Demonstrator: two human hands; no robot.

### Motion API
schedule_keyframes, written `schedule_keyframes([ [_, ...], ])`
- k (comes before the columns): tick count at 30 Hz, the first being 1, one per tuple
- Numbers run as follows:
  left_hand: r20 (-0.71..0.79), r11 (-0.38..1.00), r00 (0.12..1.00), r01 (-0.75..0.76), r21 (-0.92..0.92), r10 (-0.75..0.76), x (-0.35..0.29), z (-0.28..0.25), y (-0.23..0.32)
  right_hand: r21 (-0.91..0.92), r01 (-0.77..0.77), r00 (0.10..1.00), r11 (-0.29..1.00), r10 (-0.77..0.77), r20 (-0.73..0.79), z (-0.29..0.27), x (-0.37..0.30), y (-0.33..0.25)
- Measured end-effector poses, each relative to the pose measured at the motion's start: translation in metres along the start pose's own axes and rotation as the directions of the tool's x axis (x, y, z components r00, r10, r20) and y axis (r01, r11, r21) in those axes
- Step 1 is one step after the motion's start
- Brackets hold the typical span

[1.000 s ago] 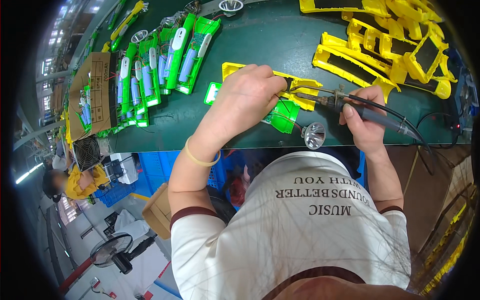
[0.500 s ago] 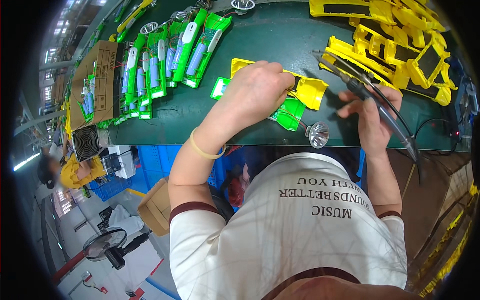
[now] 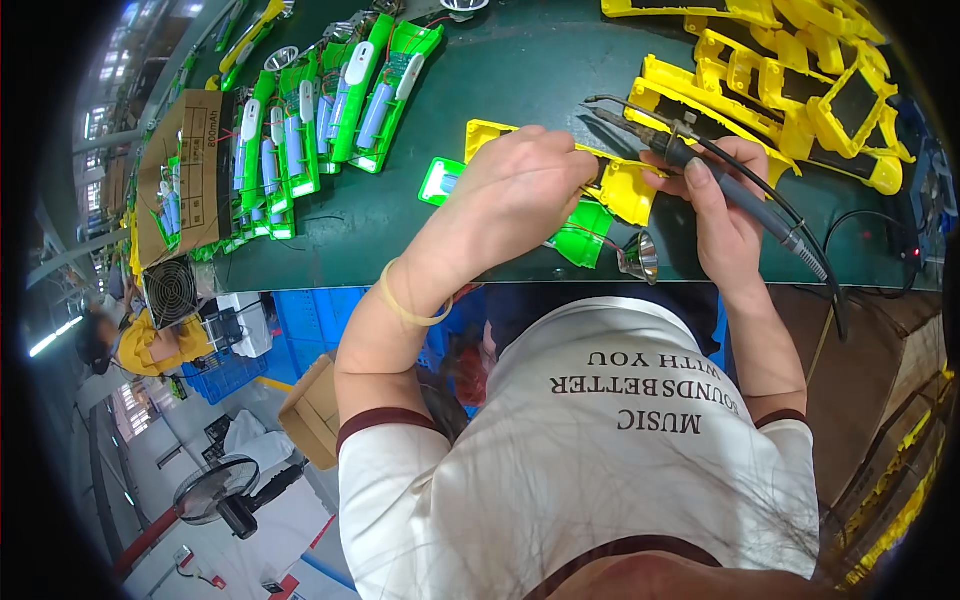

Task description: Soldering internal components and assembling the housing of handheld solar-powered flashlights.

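Note:
My left hand [image 3: 520, 190] is closed above a yellow plastic shell [image 3: 630, 195], with the fingertips pinched near its middle; what they grip is hidden. Beneath that hand lies a green plastic housing [image 3: 582, 238], its two ends sticking out either side of my wrist and fingers. A thin red wire runs from it to a shiny cone-shaped reflector [image 3: 640, 257] near the table edge. My right hand [image 3: 728, 215] holds a soldering iron [image 3: 790, 238] with a thin feed tube alongside. The iron's tip points left, past the yellow shell's far edge.
Several green housings with blue battery cells [image 3: 380, 110] stand in a row at the left beside a cardboard piece [image 3: 205, 165]. Yellow shells [image 3: 850, 110] are heaped at the far right. The iron's black cable [image 3: 838, 310] hangs over the table edge. A person in yellow [image 3: 160, 345] is at the left.
My right hand has brought the soldering iron leftward, closer to the yellow shell, and its fingers have closed more around the handle. The reflector has tipped sideways. My left hand stays about where it was.

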State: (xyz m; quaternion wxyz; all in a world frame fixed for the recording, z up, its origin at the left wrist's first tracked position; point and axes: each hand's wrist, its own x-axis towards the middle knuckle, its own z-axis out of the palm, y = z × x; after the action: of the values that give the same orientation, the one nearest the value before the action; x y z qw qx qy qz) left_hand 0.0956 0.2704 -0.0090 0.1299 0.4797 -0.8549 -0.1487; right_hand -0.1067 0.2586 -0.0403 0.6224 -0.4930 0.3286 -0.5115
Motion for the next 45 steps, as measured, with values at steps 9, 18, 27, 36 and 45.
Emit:
schedule_keyframes([
  [9,0.11,0.497,0.857,0.391,-0.775,-0.503,-0.018,-0.029,0.005,-0.016,-0.016,1.0,1.0,0.016,-0.016,-0.004,-0.001,0.003],
  [18,-0.263,0.987,0.964,-0.077,-0.142,0.037,-0.011,0.007,-0.006,-0.086,0.003,0.999,0.996,-0.006,-0.033,-0.004,-0.003,0.006],
  [27,-0.18,0.988,0.983,0.0,-0.157,-0.029,-0.007,0.008,-0.004,0.003,0.134,0.991,0.991,-0.133,-0.033,-0.039,-0.027,-0.003],
  [36,-0.158,0.999,0.986,-0.051,0.019,0.053,0.002,0.014,0.001,-0.189,0.124,0.992,0.974,-0.119,0.036,-0.049,-0.034,0.002],
  [45,-0.108,0.995,0.993,-0.043,0.085,0.052,0.006,0.013,0.002,-0.23,0.088,0.995,0.969,-0.077,0.058,-0.05,-0.029,0.003],
])
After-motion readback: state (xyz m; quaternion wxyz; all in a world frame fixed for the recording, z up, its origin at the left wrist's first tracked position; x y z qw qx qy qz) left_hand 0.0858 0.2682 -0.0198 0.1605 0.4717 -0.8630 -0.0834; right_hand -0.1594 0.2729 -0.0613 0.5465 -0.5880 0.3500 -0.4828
